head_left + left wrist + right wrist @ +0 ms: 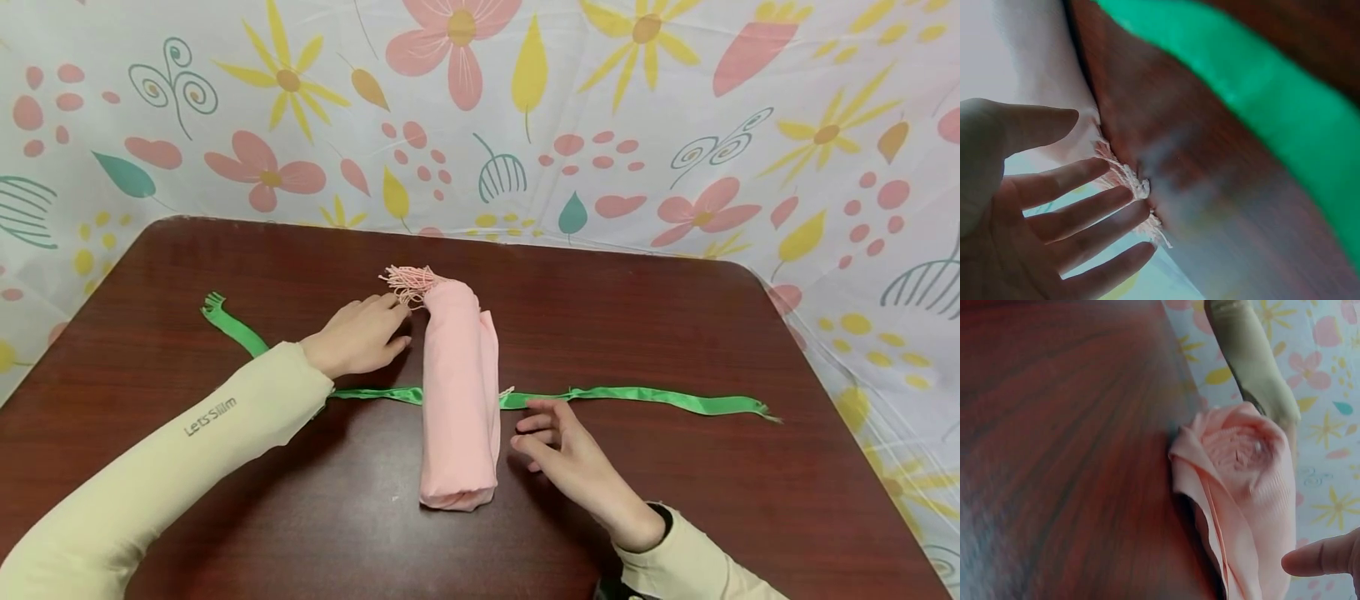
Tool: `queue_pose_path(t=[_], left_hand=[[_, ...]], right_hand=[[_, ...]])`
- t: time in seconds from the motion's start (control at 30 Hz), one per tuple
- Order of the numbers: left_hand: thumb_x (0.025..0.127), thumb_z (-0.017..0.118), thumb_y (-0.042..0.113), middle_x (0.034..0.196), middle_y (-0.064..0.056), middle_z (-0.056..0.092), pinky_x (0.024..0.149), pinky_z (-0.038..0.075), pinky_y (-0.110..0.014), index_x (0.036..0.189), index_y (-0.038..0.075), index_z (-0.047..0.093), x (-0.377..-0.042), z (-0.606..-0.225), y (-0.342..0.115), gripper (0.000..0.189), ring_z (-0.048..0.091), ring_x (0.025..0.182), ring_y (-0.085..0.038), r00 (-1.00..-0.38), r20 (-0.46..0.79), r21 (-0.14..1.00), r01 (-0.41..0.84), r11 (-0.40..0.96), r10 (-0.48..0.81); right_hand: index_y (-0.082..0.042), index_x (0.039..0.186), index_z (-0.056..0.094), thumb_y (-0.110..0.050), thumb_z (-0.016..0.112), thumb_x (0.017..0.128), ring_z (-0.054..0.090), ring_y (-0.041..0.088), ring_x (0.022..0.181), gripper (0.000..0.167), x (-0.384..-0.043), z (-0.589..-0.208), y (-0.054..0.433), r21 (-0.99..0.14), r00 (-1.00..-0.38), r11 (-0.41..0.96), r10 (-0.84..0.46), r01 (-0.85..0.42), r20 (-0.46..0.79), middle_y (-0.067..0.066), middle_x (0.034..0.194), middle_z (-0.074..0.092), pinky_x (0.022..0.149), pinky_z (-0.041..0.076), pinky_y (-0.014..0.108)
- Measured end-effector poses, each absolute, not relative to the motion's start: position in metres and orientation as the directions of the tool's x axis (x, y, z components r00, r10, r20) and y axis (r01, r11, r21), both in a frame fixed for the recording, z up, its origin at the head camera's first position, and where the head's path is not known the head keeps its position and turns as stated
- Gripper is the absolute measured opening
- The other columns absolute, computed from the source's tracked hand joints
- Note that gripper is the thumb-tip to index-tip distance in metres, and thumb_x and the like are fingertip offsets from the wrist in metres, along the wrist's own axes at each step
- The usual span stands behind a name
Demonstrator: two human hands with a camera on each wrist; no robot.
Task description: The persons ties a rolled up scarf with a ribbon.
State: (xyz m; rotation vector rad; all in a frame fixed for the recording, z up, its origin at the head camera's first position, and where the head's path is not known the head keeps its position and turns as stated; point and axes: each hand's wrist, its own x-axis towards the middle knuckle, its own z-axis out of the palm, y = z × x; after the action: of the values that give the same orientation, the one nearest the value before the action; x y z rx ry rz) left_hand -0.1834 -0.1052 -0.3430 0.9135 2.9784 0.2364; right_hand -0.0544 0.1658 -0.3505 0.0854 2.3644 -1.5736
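Pink roll [459, 398] on worktop [675, 500] across green ribbon [645, 398], left hand [360, 336] open at its fringe [408, 283], right hand [562, 446] open beside it, sleeve [172, 467] reading "Let's Slim"

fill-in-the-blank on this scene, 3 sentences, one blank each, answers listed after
1. The rolled pink cloth lies across a ribbon whose colour is ____.
2. The fringe at the roll's far end is touched by the ____ hand.
3. The right hand rests on the table with fingers straight, holding ____.

Missing words: green; left; nothing
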Motion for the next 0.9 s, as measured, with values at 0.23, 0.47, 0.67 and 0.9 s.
queue_pose_path(t=[0.23,0.47,0.67,0.9], left_hand=[[0.089,0.065,0.024,0.088,-0.011,0.059,0.076,0.046,-0.044,0.092,0.004,0.065,-0.160,-0.346,-0.113,0.021,0.055,0.086,-0.031,-0.817,0.093,0.103,0.576,0.811,0.568],[0.088,0.067,0.025,0.080,-0.005,0.055,0.070,0.045,-0.040,0.086,0.007,0.064,-0.140,-0.344,-0.117,0.019,0.053,0.078,-0.027,-0.805,0.105,0.107,0.592,0.799,0.583],[0.086,0.069,0.024,0.077,-0.004,0.053,0.066,0.046,-0.037,0.083,0.007,0.063,-0.129,-0.344,-0.123,0.018,0.053,0.075,-0.026,-0.806,0.117,0.112,0.592,0.798,0.581],[0.083,0.072,0.024,0.077,-0.002,0.053,0.055,0.046,-0.032,0.085,0.008,0.065,-0.119,-0.344,-0.130,0.017,0.052,0.070,-0.021,-0.826,0.105,0.142,0.564,0.813,0.554]], right_hand=[[0.000,0.134,0.038,-0.010,0.060,0.089,0.063,0.020,0.090,0.051,-0.061,-0.350,0.176,-0.877,-0.952,0.424,-0.094,0.227,-0.292,0.020,0.117,0.058,0.070,0.054,0.029],[-0.001,0.135,0.037,-0.011,0.059,0.090,0.064,0.022,0.095,0.051,-0.067,-0.350,0.184,-0.864,-0.946,0.434,-0.073,0.255,-0.316,0.020,0.119,0.057,0.072,0.053,0.029],[-0.001,0.137,0.036,-0.013,0.059,0.091,0.063,0.023,0.098,0.053,-0.069,-0.348,0.189,-0.852,-0.938,0.454,-0.087,0.261,-0.334,0.021,0.121,0.056,0.074,0.054,0.031],[0.000,0.137,0.035,-0.012,0.055,0.093,0.062,0.021,0.093,0.050,-0.077,-0.348,0.197,-0.839,-0.935,0.485,-0.109,0.246,-0.337,0.019,0.114,0.060,0.074,0.054,0.031]])
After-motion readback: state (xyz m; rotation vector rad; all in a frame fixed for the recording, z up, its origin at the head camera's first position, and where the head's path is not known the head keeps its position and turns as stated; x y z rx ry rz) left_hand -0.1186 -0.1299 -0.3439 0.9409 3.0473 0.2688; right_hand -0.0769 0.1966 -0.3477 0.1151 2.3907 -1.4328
